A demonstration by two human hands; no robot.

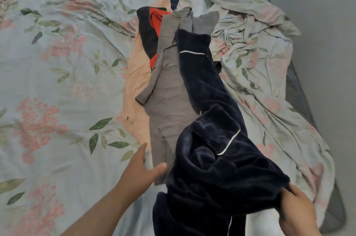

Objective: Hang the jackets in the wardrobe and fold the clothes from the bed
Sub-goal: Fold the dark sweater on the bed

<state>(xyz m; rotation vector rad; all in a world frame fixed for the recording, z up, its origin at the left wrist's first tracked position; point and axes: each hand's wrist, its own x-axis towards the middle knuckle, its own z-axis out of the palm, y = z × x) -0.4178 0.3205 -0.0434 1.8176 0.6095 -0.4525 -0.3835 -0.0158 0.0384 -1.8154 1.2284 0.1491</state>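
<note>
Bed (pixel 57 81) bears the navy fleece garment (pixel 212 139), draped across the grey top (pixel 169 91), so pulling it may drag and rumple that. Fingers of the right hand (pixel 296 205) clamp its edge; those of the left hand (pixel 140 172) are spread apart, just beside the grey top.

Navy garment (pixel 212 168) partly off-frame below.

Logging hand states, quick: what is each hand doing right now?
Left hand: open, fingers straight, at the near end of the grey garment.
Right hand: closed, gripping the navy garment.
</note>
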